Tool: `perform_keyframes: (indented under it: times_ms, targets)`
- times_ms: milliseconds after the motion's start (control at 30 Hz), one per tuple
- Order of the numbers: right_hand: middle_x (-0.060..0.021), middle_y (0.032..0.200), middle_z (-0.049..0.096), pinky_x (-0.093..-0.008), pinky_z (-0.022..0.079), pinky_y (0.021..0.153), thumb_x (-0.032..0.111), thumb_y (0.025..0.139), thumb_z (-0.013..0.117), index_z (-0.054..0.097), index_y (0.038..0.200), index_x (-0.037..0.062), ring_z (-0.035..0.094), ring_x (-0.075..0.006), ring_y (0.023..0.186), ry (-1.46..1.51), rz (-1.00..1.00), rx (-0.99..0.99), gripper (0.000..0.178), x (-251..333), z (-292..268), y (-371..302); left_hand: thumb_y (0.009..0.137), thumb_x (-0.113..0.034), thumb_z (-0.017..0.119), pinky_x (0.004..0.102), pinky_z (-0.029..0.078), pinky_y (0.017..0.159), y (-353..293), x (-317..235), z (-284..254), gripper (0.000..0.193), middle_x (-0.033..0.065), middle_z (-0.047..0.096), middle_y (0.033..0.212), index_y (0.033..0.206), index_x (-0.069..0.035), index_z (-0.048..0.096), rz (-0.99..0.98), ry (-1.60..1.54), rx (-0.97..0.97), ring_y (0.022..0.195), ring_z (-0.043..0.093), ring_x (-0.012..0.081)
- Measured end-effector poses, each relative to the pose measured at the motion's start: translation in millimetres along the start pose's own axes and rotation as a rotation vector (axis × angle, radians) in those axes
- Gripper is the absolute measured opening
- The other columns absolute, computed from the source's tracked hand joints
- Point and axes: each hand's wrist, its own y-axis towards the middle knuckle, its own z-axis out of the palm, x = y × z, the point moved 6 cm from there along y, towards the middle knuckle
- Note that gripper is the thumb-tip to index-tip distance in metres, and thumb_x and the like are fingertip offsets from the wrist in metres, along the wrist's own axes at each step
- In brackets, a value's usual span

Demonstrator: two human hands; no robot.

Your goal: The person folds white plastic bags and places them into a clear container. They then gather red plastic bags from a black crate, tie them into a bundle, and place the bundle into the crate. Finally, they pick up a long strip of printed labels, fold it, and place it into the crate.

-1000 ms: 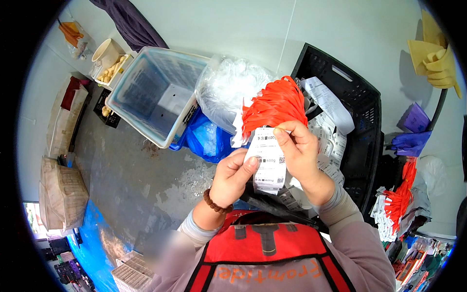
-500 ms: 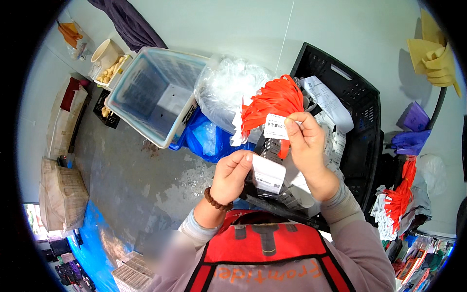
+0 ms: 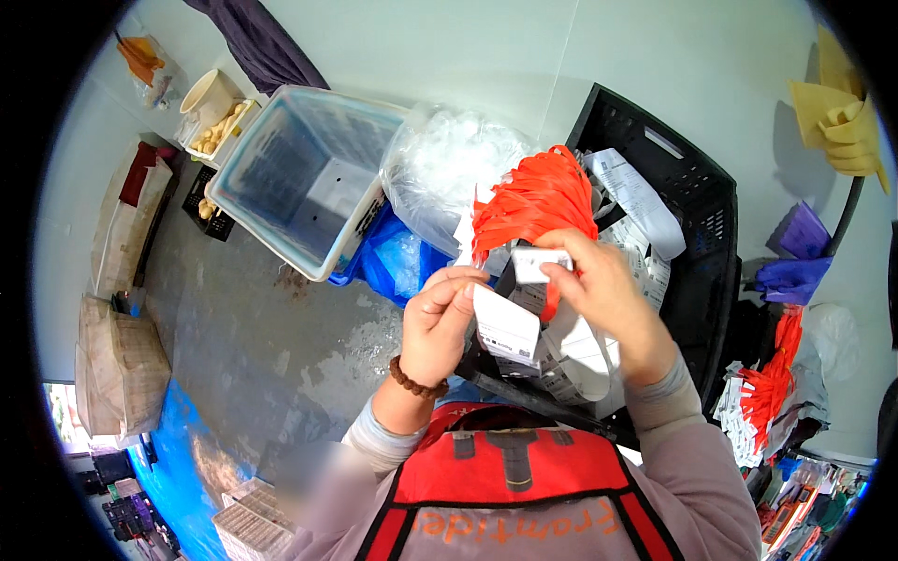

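Note:
Pinched between the thumb and fingers of my left hand (image 3: 432, 329) is a white printed label (image 3: 506, 323), tilted over the near side of a black plastic crate (image 3: 694, 178). My right hand (image 3: 608, 288) grips a small white tag (image 3: 531, 266) close to it, with a red band hanging just below. Behind the tag lies a thick bundle of red bands (image 3: 535, 198) at the crate's left side. Curled strips of white labels (image 3: 645, 201) fill part of the crate, and my right hand hides some of them.
A large translucent bin (image 3: 267, 201) stands left of the crate, beside a clear plastic bag (image 3: 449, 168) and a blue bag (image 3: 393, 262). Yellow gloves (image 3: 847, 131) and purple gloves (image 3: 795, 276) hang at the right. More red bands (image 3: 774, 374) hang below them.
My right hand has moved slightly down, and its tag has tipped and turned. My left hand has shifted a little up and left with its label, closer to the tag.

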Motion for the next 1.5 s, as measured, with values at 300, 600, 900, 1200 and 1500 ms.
perform_keyframes:
  times_ms: [300,600,900,1200,1500]
  targets:
    - [-0.0099,0.086,0.064,-0.0277,0.047,0.067,0.021,0.081,0.067,0.063,0.099,0.0008,0.061,-0.0159,0.078,0.48,-0.107,0.473,0.027,18.0,39.7,-12.8,0.093,-0.013,0.049,0.0279,0.038,0.089,2.0,27.3,-12.5,0.021,0.0074,0.056,0.111,0.099,0.002,0.062,-0.103,-0.2,-0.155,0.101,0.05,0.0132]
    - [0.0017,0.073,0.062,-0.0218,0.043,0.057,0.013,0.086,0.063,0.064,0.098,-0.0006,0.051,-0.0021,0.067,0.794,0.108,0.461,0.019,9.6,70.1,-20.2,0.075,-0.012,0.072,0.0367,0.036,0.098,-3.7,-0.9,2.5,0.045,0.0093,0.06,0.111,0.114,0.0,0.054,0.198,-0.058,0.302,0.113,0.049,0.0234]
    - [-0.0133,0.071,0.056,-0.0382,0.044,0.059,0.011,0.079,0.064,0.058,0.082,0.0015,0.055,-0.0323,0.067,0.387,-0.289,0.036,0.011,37.7,54.2,2.0,0.082,-0.005,0.064,0.0301,0.045,0.086,-8.1,35.3,-1.5,0.026,0.0103,0.061,0.106,0.108,0.001,0.059,-0.281,-0.796,0.062,0.097,0.058,0.0165]
    - [-0.0098,0.086,0.061,-0.0373,0.044,0.072,0.018,0.075,0.067,0.064,0.084,0.0021,0.058,-0.0269,0.084,-0.013,-0.288,-0.157,0.018,10.3,33.8,52.6,0.084,-0.01,0.065,0.0261,0.047,0.069,-9.9,37.1,-31.7,0.015,0.0068,0.065,0.086,0.092,0.001,0.064,-0.231,-0.506,-0.053,0.074,0.059,0.0128]
    - [-0.0074,0.085,0.062,-0.0383,0.038,0.08,0.02,0.071,0.064,0.069,0.071,0.0094,0.056,-0.0233,0.09,-0.682,-0.277,0.05,0.012,-10.2,79.2,92.9,0.086,-0.012,0.063,0.0246,0.048,0.067,-17.3,42.3,-17.0,0.012,0.0057,0.065,0.084,0.091,-0.001,0.061,-0.324,-0.617,-0.06,0.071,0.059,0.0105]
